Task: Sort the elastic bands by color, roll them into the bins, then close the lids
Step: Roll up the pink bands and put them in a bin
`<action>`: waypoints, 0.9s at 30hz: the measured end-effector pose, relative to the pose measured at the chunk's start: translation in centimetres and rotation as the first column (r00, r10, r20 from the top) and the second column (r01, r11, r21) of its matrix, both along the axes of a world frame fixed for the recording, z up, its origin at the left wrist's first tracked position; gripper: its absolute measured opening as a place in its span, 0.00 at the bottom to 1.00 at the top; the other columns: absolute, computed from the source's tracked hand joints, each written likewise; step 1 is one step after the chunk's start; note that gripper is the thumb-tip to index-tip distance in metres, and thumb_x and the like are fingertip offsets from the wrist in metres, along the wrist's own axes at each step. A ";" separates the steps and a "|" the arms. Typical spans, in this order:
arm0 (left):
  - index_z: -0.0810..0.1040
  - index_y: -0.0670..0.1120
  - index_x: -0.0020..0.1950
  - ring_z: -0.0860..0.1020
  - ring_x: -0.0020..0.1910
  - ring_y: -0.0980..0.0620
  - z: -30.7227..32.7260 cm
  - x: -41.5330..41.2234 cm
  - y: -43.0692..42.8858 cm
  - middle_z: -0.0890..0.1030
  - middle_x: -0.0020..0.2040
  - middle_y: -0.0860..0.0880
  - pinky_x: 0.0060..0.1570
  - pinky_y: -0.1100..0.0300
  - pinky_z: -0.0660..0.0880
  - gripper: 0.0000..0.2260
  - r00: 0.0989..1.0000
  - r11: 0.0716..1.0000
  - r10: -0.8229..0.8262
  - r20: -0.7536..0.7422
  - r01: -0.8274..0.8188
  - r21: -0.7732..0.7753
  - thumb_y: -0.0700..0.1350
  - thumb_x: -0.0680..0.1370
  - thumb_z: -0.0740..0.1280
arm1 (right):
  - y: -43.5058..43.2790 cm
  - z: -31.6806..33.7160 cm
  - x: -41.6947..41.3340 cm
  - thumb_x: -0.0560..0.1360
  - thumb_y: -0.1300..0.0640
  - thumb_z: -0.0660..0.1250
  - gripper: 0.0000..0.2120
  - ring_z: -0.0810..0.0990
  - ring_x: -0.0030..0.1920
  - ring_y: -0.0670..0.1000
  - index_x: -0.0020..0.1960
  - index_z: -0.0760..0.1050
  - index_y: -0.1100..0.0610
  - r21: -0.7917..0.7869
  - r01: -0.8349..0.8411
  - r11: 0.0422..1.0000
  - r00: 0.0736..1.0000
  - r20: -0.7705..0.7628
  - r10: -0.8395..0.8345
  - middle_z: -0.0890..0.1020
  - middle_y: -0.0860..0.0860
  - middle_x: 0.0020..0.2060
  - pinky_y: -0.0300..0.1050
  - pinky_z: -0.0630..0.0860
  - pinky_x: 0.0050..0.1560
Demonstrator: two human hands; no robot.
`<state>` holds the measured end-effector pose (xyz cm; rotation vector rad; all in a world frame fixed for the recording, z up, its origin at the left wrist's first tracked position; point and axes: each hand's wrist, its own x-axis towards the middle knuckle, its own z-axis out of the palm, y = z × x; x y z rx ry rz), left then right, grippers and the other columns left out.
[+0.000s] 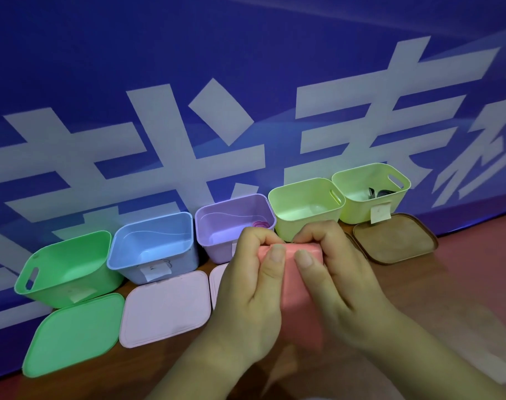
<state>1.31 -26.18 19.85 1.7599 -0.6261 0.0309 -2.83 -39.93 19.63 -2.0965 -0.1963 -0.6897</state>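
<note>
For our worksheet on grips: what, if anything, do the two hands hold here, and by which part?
The left hand and the right hand both pinch a pink band at its far end, between thumbs and curled fingers.

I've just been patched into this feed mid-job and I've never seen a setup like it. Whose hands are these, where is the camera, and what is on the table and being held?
There is no machine here. These are a person's two bare hands, filmed by a single camera worn on their head that looks forward and down. The left hand and the right hand both pinch the top edge of a wide pink band held between them.

Five open bins stand in a row against a blue banner: a green bin, a blue bin, a purple bin and two yellow-green bins. The purple bin holds a pink roll, and the far-right bin holds dark bands.

The lids lie flat on the table in front of the bins: a green lid, a pink lid and a brown lid.
</note>
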 end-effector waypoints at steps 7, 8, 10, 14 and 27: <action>0.70 0.59 0.55 0.78 0.42 0.54 0.2 0.5 -0.3 0.78 0.47 0.58 0.38 0.60 0.74 0.10 0.988 0.993 -0.063 0.138 0.048 0.106 0.61 0.79 0.55 | -0.4 0.4 -0.4 0.78 0.44 0.55 0.09 0.76 0.38 0.45 0.46 0.69 0.47 0.147 0.083 0.986 0.996 -0.056 -0.075 0.77 0.43 0.40 0.33 0.69 0.36; 0.69 0.59 0.55 0.78 0.42 0.54 0.2 0.6 -0.4 0.78 0.47 0.59 0.38 0.59 0.74 0.10 0.985 0.991 -0.075 0.154 0.057 0.120 0.61 0.79 0.56 | -0.5 0.5 -0.4 0.77 0.42 0.55 0.11 0.76 0.38 0.44 0.45 0.70 0.47 0.203 0.093 0.975 0.993 -0.087 -0.077 0.77 0.42 0.39 0.31 0.68 0.36; 0.69 0.60 0.56 0.78 0.42 0.54 0.2 0.6 -0.8 0.77 0.48 0.59 0.38 0.58 0.74 0.10 0.979 0.986 -0.098 0.180 0.071 0.153 0.61 0.79 0.56 | -0.7 0.7 -0.4 0.75 0.40 0.55 0.12 0.75 0.37 0.42 0.43 0.70 0.46 0.278 0.128 0.952 0.986 -0.138 -0.092 0.77 0.40 0.37 0.31 0.68 0.36; 0.68 0.60 0.58 0.78 0.44 0.55 0.2 0.6 -1.6 0.76 0.50 0.60 0.41 0.59 0.74 0.11 0.975 0.977 -0.120 0.188 0.083 0.197 0.61 0.79 0.56 | -1.4 0.7 -0.5 0.76 0.42 0.56 0.11 0.74 0.37 0.42 0.41 0.70 0.46 0.305 0.192 0.933 0.967 -0.221 -0.127 0.78 0.41 0.36 0.33 0.68 0.35; 0.73 0.54 0.53 0.77 0.46 0.56 0.6 0.6 -3.4 0.78 0.48 0.58 0.44 0.66 0.73 0.09 0.994 0.995 -0.070 0.079 0.064 0.077 0.56 0.80 0.58 | -2.9 1.1 -0.8 0.78 0.43 0.54 0.10 0.76 0.42 0.45 0.47 0.69 0.47 0.185 0.163 0.969 0.972 -0.198 -0.126 0.77 0.41 0.41 0.37 0.70 0.39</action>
